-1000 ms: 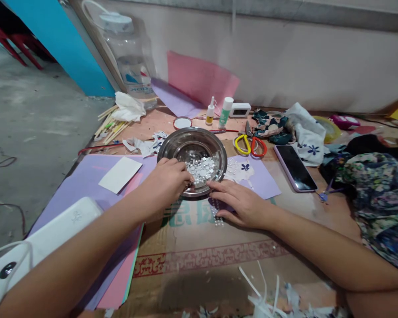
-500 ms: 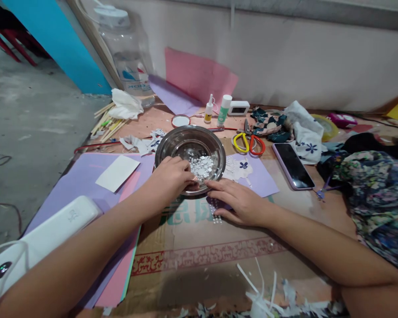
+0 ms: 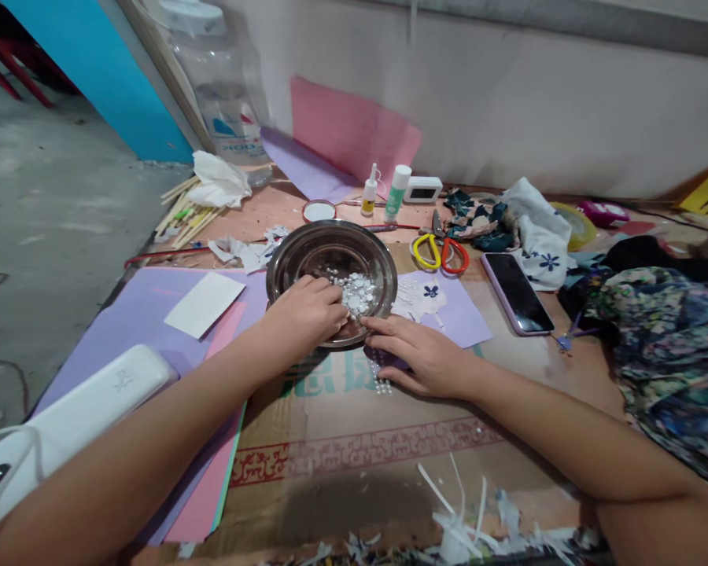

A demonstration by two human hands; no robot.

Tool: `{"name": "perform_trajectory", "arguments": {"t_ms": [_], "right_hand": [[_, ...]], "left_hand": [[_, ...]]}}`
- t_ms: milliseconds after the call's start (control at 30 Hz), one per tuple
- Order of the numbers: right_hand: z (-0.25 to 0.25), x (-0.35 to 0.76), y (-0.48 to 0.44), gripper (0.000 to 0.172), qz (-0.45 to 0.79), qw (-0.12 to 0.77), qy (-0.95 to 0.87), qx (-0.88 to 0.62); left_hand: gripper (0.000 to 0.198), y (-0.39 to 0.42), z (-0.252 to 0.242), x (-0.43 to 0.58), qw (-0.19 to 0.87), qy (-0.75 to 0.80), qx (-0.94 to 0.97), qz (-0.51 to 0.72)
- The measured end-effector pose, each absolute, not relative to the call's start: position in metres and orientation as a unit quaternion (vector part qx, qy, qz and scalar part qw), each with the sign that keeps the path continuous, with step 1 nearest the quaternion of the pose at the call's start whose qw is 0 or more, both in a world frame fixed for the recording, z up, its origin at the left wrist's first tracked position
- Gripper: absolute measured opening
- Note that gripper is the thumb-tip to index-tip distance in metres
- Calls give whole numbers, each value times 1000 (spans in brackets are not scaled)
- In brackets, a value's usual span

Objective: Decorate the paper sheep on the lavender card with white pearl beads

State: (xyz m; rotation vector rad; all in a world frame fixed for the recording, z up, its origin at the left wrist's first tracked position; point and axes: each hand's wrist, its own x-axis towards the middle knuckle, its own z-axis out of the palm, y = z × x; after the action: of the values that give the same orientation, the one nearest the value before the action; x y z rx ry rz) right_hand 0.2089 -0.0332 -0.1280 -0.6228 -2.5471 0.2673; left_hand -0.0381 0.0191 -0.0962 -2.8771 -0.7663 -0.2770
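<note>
A shiny metal bowl (image 3: 283,255) stands in the middle, with white and silvery beads (image 3: 357,292) gathered in its right part. My left hand (image 3: 310,308) reaches over the near rim into the bowl. Its fingers are curled together beside the beads, and whatever they may hold is hidden. At the near right rim lies my right hand (image 3: 416,351), fingers stretched out and the index fingertip at the bowl's edge. Partly beneath that hand is a strip of pearl beads (image 3: 382,385). Right of the bowl, a cut-out with a dark blue flower (image 3: 430,292) rests on purple paper (image 3: 466,318).
Scissors (image 3: 440,251), a glue stick (image 3: 397,193) and a small glue bottle (image 3: 369,195) stand or lie behind. A phone (image 3: 518,295) and patterned cloth (image 3: 654,330) are on the right. Coloured sheets (image 3: 135,314) and a white power bank (image 3: 106,405) lie left; paper scraps (image 3: 457,534) litter the near edge.
The bowl has shifted slightly left and its tilt has changed a little, with my left hand still inside. My right hand has stayed nearly in place. The whole view has moved slightly.
</note>
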Motion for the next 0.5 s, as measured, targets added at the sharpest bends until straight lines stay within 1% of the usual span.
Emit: {"name": "perform_trajectory", "arguments": {"t_ms": [200, 300, 500], "right_hand": [[-130, 209, -34, 31, 108, 242, -937, -228], [-130, 209, -33, 31, 114, 238, -938, -227], [-129, 210, -33, 31, 125, 245, -934, -230]], "left_hand": [[12, 20, -100, -34, 96, -256, -958, -89], [14, 21, -102, -33, 96, -268, -955, -81], [16, 26, -101, -44, 31, -278, -957, -80]]}}
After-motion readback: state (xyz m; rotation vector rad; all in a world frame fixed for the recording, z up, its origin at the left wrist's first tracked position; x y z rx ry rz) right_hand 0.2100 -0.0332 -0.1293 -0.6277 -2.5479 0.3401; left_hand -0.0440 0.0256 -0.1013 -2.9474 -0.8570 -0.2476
